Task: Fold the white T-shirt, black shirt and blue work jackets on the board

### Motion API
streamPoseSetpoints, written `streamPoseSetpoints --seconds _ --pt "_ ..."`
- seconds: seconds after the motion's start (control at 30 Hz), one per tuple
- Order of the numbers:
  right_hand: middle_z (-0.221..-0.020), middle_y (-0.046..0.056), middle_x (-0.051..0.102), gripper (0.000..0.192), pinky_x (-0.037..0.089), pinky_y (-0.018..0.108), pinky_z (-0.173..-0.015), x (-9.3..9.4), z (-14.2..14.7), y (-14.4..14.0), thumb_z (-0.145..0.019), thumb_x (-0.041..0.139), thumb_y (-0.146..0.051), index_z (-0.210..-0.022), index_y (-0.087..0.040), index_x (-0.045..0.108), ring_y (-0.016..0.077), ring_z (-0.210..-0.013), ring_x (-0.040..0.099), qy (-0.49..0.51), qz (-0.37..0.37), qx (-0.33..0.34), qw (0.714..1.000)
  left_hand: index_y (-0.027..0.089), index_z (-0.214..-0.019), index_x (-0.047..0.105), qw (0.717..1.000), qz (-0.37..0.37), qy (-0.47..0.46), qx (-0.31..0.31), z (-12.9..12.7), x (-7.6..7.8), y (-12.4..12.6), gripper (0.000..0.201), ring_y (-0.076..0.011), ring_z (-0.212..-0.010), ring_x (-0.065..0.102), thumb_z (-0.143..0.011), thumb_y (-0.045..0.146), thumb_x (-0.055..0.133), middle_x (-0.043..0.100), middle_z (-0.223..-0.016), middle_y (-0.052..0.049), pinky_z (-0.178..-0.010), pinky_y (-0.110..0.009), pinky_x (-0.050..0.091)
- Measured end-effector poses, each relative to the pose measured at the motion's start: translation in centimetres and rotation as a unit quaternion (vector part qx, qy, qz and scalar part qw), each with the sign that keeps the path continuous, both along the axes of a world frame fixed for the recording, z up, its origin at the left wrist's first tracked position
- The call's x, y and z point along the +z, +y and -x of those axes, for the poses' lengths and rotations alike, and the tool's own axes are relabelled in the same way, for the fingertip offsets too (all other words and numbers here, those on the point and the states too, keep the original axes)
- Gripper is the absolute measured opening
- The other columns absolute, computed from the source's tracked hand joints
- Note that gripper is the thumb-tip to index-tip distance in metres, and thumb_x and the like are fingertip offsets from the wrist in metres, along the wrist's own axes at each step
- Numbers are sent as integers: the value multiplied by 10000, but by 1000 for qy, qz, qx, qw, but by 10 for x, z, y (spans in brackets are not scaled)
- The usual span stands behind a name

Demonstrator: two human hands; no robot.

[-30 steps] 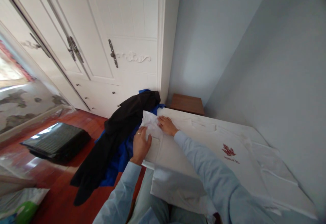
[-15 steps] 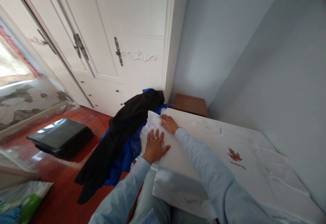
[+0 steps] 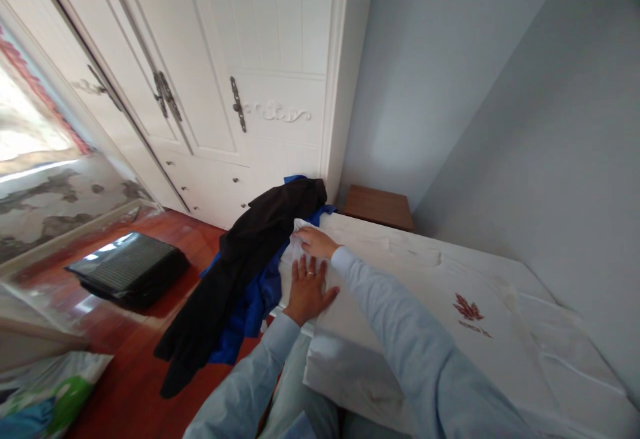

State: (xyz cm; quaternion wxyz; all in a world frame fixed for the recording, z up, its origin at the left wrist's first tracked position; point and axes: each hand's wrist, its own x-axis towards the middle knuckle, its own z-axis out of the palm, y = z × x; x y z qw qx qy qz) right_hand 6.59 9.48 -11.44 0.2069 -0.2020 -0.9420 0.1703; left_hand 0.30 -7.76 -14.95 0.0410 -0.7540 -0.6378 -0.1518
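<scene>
on the white shirt (image 3: 400,279), left hand (image 3: 309,288) flat, right hand (image 3: 315,242) pressing.

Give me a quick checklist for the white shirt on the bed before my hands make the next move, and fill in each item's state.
1. Left hand flat on the white shirt, fingers spread: ok.
2. Right hand on the shirt's far corner next to the dark clothes: ok; whether it pinches the cloth: cannot tell.
3. Shirt lying on the bed, red leaf print facing up: ok.
4. Black garment and blue garment off the shirt: not ok, they touch its edge by the hands.
5. Shirt free of creases: not ok, wrinkles show near the far side.
</scene>
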Motion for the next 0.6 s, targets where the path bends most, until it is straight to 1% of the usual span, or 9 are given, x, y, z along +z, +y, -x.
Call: streamPoseSetpoints --seconds 0.07,0.17,0.27,0.33,0.4,0.47,0.53,0.6 --pt "-1273 146 627 532 412 428 -1095 3 7 6 -778 542 -21 -1295 -129 608 243 -1227 545 24 11 -16 1000 202 -1491 445 1000 -1 0 -2 1 -2 0 782 -436 -1473 238 -888 700 430 388 -1559 -198 -1175 -608 171" --pt "-1349 137 577 620 382 429 -1132 7 10 9 -764 491 3 -1364 -145 544 227 -1273 512 63 14 -34 997 220 -1486 455 1000 -5 0 -1 1 -3 0 770 -438 -1470 246 -883 700 442 381 -1565 -190 -1173 -615 174" --pt "-1383 122 557 661 365 423 -1151 9 4 7 -759 456 11 -1393 -167 517 212 -1300 490 97 12 -50 994 229 -1480 465 1000 -10 -3 1 0 -3 0 764 -444 -1463 257 -877 697 456 403 -1551 -188 -1169 -619 179" --pt "-1382 123 563 645 367 431 -1151 10 -7 5 -773 448 0 -1390 -170 524 215 -1300 492 103 11 -58 993 231 -1476 470 1000 -16 -3 1 0 -2 0 759 -442 -1460 264 -874 691 470 417 -1542 -186 -1169 -616 180" --pt "-1378 128 573 615 372 451 -1148 9 -26 2 -793 452 -24 -1385 -171 535 225 -1295 500 99 10 -73 992 230 -1473 474 1000 -24 -3 0 0 -1 -1 750 -434 -1460 269 -874 681 482 427 -1537 -182 -1171 -610 178" --pt "-1377 133 579 590 370 475 -1150 6 -53 -2 -810 465 -56 -1383 -172 541 237 -1299 499 93 5 -97 991 228 -1469 479 1000 -29 -3 1 -1 0 -1 742 -425 -1461 271 -875 671 490 429 -1538 -176 -1175 -603 175" --pt "-1379 136 581 561 363 493 -1155 1 -90 -8 -832 480 -97 -1384 -170 543 245 -1309 495 80 0 -124 989 222 -1466 484 1000 -30 -4 0 -1 1 -2 738 -420 -1465 266 -876 664 496 426 -1541 -174 -1179 -596 174" --pt "-1402 143 566 525 355 507 -1162 -7 -133 -17 -871 491 -162 -1394 -170 536 251 -1329 483 58 -4 -151 987 211 -1467 484 1000 -24 -7 1 0 1 -2 743 -420 -1471 253 -877 662 498 414 -1549 -178 -1183 -589 170"
